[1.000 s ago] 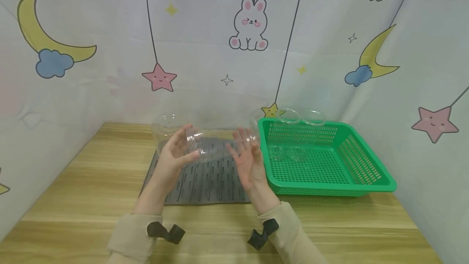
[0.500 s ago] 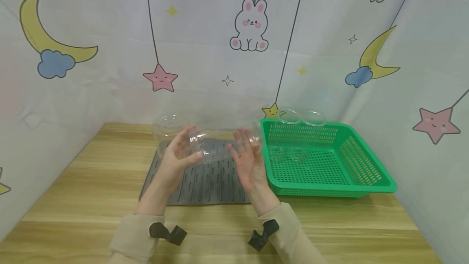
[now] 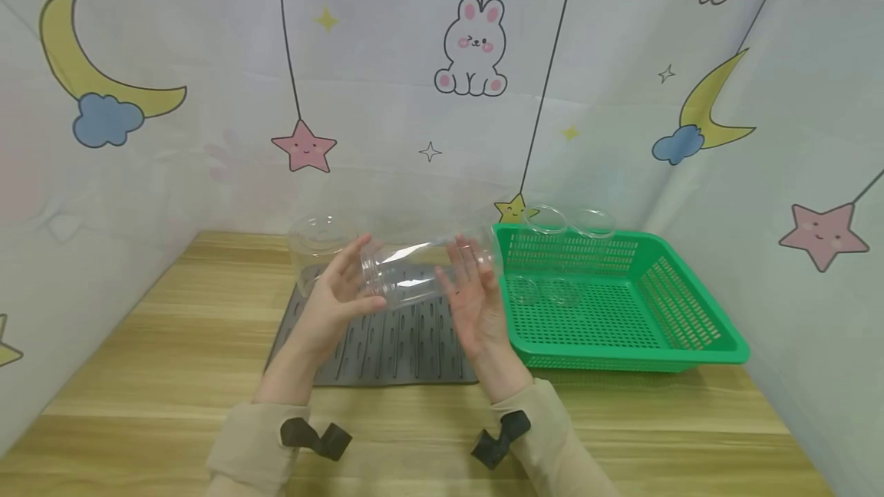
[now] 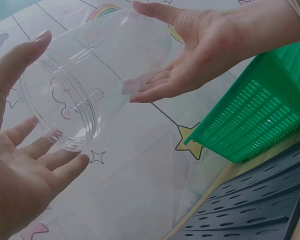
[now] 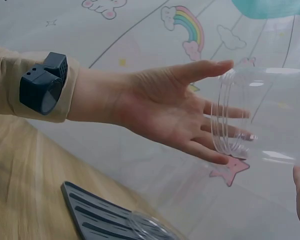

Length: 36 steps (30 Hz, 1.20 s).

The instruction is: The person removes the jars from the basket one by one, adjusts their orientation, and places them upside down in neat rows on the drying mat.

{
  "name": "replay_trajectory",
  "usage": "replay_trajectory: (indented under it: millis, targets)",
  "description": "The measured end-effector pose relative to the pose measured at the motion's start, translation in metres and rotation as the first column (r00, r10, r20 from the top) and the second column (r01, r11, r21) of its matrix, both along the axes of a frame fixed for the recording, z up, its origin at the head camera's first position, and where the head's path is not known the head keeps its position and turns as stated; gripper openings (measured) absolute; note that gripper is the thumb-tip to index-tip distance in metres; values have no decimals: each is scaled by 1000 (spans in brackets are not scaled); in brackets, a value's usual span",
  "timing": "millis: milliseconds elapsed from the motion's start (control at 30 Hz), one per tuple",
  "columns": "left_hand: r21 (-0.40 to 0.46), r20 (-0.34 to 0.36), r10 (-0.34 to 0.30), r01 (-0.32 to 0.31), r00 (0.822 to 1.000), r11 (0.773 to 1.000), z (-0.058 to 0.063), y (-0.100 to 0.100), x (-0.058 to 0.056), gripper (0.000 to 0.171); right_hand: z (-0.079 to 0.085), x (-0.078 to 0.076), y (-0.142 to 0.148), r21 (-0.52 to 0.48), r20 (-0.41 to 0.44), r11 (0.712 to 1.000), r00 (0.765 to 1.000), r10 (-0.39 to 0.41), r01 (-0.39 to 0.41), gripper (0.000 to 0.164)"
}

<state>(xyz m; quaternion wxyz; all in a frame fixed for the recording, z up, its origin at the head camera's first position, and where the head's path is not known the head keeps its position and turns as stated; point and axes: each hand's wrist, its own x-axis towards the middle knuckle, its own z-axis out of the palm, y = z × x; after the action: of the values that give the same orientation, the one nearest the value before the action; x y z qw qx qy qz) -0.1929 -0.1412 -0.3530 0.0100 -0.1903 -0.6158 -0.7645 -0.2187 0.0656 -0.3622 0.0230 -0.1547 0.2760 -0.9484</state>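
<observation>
A clear plastic jar (image 3: 428, 271) lies sideways in the air above the grey ridged mat (image 3: 387, 351), between both hands. My left hand (image 3: 324, 297) holds its threaded mouth end, thumb on one side and fingers on the other. At the base end, my right hand (image 3: 476, 305) has its thumb and fingers spread round the wall. The left wrist view shows the jar's threaded rim (image 4: 65, 105) close up, with the right hand (image 4: 200, 55) beyond it. Across the jar in the right wrist view is the left hand (image 5: 165, 107).
Another clear jar (image 3: 304, 251) stands at the mat's back left corner. To the right is a green perforated basket (image 3: 621, 355), with two clear jars (image 3: 545, 218) upright inside at its left. A patterned cloth (image 3: 387, 83) hangs behind the wooden table (image 3: 152, 343).
Both hands and the jar have shifted slightly to the right. The jar's base end has risen a little, and brighter reflections show along its wall.
</observation>
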Motion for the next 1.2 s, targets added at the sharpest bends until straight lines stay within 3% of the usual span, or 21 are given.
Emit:
replay_trajectory:
  millis: [100, 233, 333, 400, 533, 633, 700, 800, 900, 1000, 1067, 1200]
  targets:
    - [2, -12, 8, -8, 1000, 1000, 0, -2, 1, 89, 0, -1, 1, 13, -9, 1000, 1000, -1, 1, 99]
    - [20, -51, 78, -77, 996, 997, 0, -8, 3, 67, 1, -2, 2, 38, -19, 999, 1000, -16, 17, 104]
    - [103, -107, 124, -113, 987, 988, -1, -13, 2, 49, 2, -3, 2, 49, -17, 998, 999, -38, 38, 105]
    - [181, -155, 133, -104, 979, 978, -2, -17, 1, 42, 3, -4, 3, 55, -15, 997, 999, -50, 51, 103]
    - [298, -239, 140, -64, 961, 952, -4, -27, -2, 41, 7, -7, 4, 65, -26, 996, 998, -59, 61, 100]
    - [386, -236, 179, -77, 955, 919, -5, -35, -3, 41, 9, -10, 5, 96, -38, 993, 997, -71, 74, 99]
    - [453, -201, 219, -108, 955, 885, -6, -40, -3, 39, 11, -12, 5, 127, -49, 989, 996, -74, 80, 103]
    - [502, -70, 317, -242, 946, 830, -8, -48, -2, 36, 15, -15, 5, 168, -55, 981, 995, -85, 93, 115]
    - [501, 105, 406, -401, 908, 767, -12, -55, -3, 33, 18, -19, 2, 212, -55, 969, 991, -120, 129, 128]
    - [487, 236, 444, -500, 864, 716, -20, -63, -6, 32, 18, -23, -1, 244, -46, 955, 985, -165, 172, 126]
    - [463, 287, 459, -541, 841, 702, -27, -68, -9, 34, 19, -25, -3, 258, -26, 947, 981, -192, 193, 126]
    - [377, 366, 468, -588, 804, 716, -40, -77, -14, 43, 20, -29, -7, 279, -3, 937, 976, -220, 212, 131]
